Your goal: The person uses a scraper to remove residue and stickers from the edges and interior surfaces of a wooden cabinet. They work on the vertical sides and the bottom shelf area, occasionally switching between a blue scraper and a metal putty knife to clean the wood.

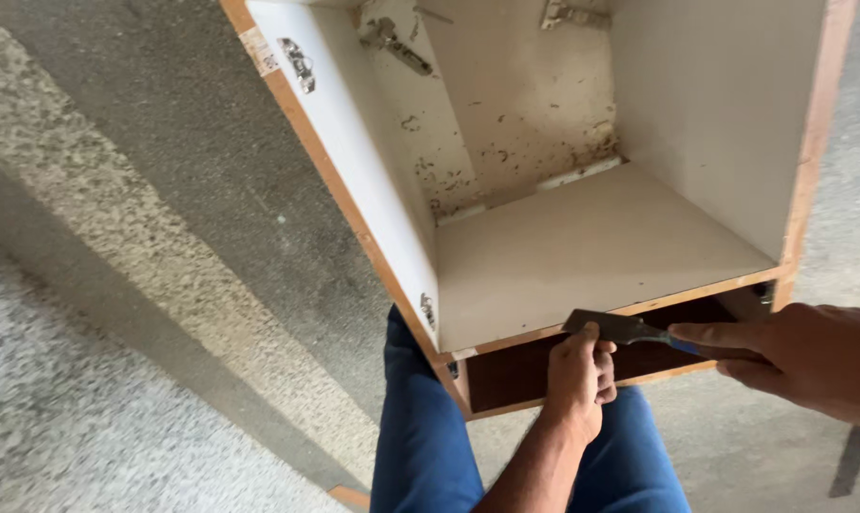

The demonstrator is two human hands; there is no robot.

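A white-lined wooden cabinet box [354,180] lies on the floor with its open side facing me. A chisel [620,328] with a flat metal blade and blue handle rests on the front edge of the lower panel [706,285], above a dark brown board [516,375]. My right hand [810,361] grips the handle from the right, index finger stretched along it. My left hand [582,375] is curled into a fist just under the blade, its thumb pressing on the blade's end. My legs in blue trousers [420,446] are below the cabinet.
Metal hinge plates [297,62] sit on the cabinet's left side wall, and more fittings [392,43] are on the stained back panel. Speckled concrete floor [135,313] lies to the left. A dark strip [853,461] lies at lower right, a wood piece [349,496] at the bottom.
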